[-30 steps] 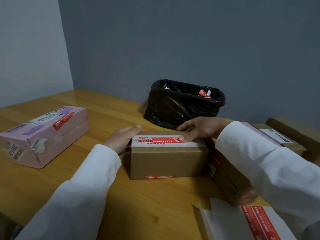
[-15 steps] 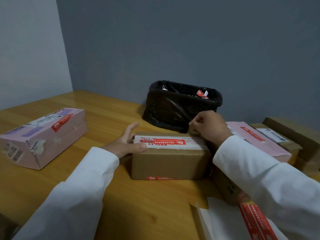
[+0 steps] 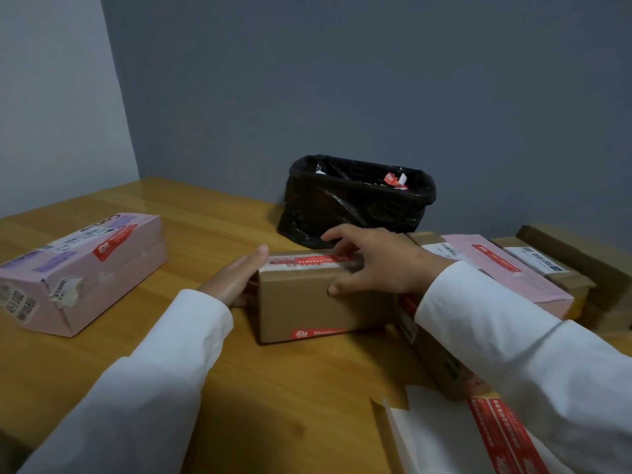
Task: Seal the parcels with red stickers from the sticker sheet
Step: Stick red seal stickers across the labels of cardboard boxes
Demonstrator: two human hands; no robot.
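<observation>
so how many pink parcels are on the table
2. One pink parcel lies at the left of the table; the other pink parcel sits at the right among brown boxes, behind the right sleeve. More may be hidden.

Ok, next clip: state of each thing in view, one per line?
Brown parcel: closed, red sticker along its top.
Left hand: flat against the parcel's left end.
Right hand: fingers over the top, thumb on the front.
Pink parcel: closed, stickered, apart on the left.
Bin: lined, scraps inside.
Sticker sheet: red stickers remain.
</observation>
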